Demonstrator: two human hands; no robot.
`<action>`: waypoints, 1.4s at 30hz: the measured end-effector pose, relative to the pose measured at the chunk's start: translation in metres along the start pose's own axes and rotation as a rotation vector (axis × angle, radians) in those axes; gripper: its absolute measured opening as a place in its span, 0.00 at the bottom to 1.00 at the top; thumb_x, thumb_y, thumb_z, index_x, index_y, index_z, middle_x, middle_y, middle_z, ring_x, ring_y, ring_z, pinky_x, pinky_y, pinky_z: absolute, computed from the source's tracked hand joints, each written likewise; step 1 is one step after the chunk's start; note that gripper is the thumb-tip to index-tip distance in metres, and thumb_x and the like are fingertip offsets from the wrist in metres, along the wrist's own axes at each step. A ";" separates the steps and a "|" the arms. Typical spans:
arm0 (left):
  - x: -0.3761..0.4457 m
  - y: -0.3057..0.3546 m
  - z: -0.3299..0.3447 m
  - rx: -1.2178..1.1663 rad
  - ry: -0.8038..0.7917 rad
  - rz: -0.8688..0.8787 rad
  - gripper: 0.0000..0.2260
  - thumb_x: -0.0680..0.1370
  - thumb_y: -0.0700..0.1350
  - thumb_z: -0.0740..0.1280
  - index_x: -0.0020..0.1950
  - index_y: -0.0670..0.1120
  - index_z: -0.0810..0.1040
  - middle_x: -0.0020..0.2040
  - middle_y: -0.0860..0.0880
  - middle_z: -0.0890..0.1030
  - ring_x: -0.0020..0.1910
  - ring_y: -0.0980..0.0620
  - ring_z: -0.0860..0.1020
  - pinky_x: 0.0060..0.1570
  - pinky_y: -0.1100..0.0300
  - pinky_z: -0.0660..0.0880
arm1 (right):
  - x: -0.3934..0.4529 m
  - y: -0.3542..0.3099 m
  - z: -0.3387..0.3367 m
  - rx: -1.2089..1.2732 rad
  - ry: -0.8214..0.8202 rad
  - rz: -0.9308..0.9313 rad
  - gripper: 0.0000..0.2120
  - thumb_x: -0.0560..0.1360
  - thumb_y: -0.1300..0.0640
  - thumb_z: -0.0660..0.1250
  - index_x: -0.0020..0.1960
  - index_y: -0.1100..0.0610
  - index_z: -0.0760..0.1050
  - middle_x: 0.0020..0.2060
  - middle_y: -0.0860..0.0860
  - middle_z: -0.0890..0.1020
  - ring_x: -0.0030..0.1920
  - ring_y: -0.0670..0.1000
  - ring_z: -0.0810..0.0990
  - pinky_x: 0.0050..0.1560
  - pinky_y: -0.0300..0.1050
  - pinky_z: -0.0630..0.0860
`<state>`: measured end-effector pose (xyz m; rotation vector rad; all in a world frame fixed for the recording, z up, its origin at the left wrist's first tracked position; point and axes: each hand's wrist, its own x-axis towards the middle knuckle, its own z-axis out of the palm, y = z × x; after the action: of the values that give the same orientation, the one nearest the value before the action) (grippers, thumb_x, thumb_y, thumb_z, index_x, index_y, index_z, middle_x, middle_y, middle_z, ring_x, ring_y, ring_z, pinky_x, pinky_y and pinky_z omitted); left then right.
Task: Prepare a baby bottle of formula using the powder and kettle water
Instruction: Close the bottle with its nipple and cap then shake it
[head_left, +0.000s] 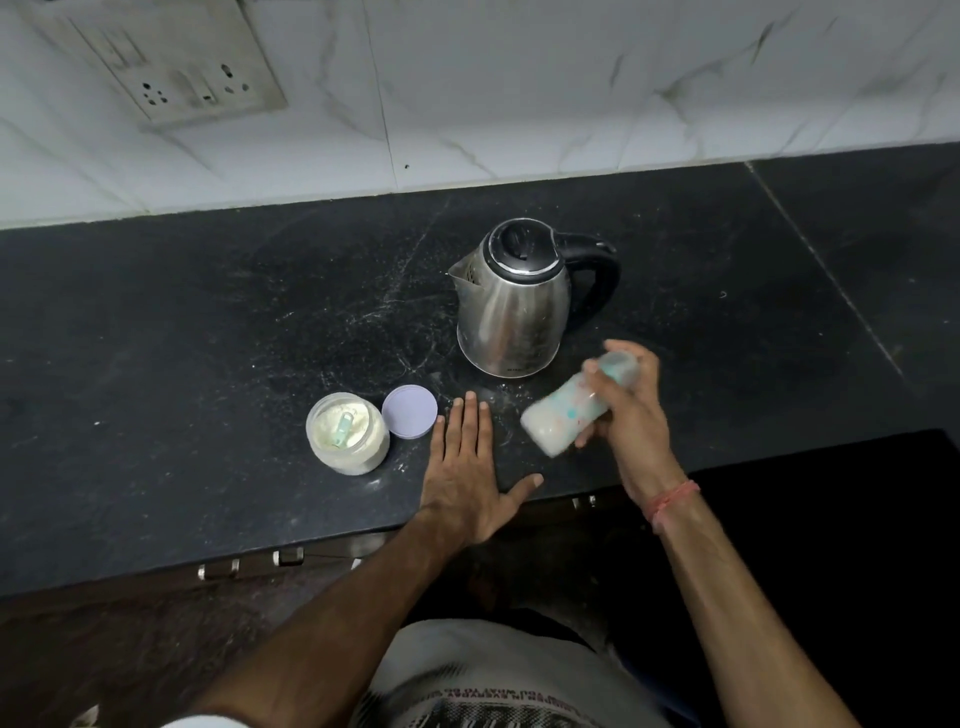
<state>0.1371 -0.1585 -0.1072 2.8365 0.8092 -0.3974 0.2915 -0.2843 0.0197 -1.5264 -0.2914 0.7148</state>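
The baby bottle (571, 410) is in the right hand (626, 410), held above the black stone counter (182, 338) in front of the kettle; it is tilted, with its cap end up toward the kettle and its base down toward the counter edge. The bottle is blurred, and its content looks milky white.

From the left side: an open jar of formula powder (347, 434) stands on the counter, and a small pale green scoop (344, 426) lies in the powder. Just beside the jar, on its right, a round lilac lid (409, 412) lies flat on the counter. Next comes the left hand (470, 467), which rests flat on the counter with straight fingers and the thumb spread to the right; it holds nothing, and its fingertips are near the lid.

Behind the hands stands a steel electric kettle (511, 306), upright, lid closed, spout to the left and black handle to the right. The right hand grips the bottle around its upper part, fingers curled round it. A red thread (672, 501) is on the right wrist. White powder traces are on the counter around the kettle.
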 end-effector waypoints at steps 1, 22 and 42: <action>0.000 0.000 0.000 -0.004 0.007 -0.013 0.57 0.77 0.82 0.36 0.90 0.39 0.33 0.90 0.38 0.30 0.90 0.40 0.32 0.88 0.39 0.37 | 0.002 -0.002 0.002 0.002 0.022 -0.011 0.20 0.84 0.56 0.72 0.72 0.46 0.70 0.59 0.55 0.78 0.46 0.51 0.86 0.30 0.48 0.80; -0.002 0.001 -0.001 0.007 0.009 0.013 0.57 0.75 0.80 0.37 0.91 0.39 0.36 0.90 0.37 0.33 0.91 0.39 0.35 0.89 0.39 0.39 | -0.007 0.016 0.007 -0.070 -0.053 -0.044 0.18 0.84 0.54 0.72 0.71 0.46 0.72 0.57 0.54 0.79 0.45 0.51 0.86 0.29 0.48 0.79; 0.000 0.001 0.001 0.031 -0.001 0.000 0.58 0.76 0.82 0.35 0.91 0.39 0.36 0.91 0.38 0.33 0.91 0.39 0.35 0.88 0.39 0.40 | 0.003 0.005 -0.002 0.062 0.018 0.034 0.15 0.82 0.53 0.72 0.68 0.47 0.76 0.57 0.56 0.80 0.51 0.54 0.83 0.35 0.48 0.79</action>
<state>0.1372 -0.1597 -0.1076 2.8648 0.8097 -0.4154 0.2933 -0.2848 0.0140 -1.4809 -0.2279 0.7297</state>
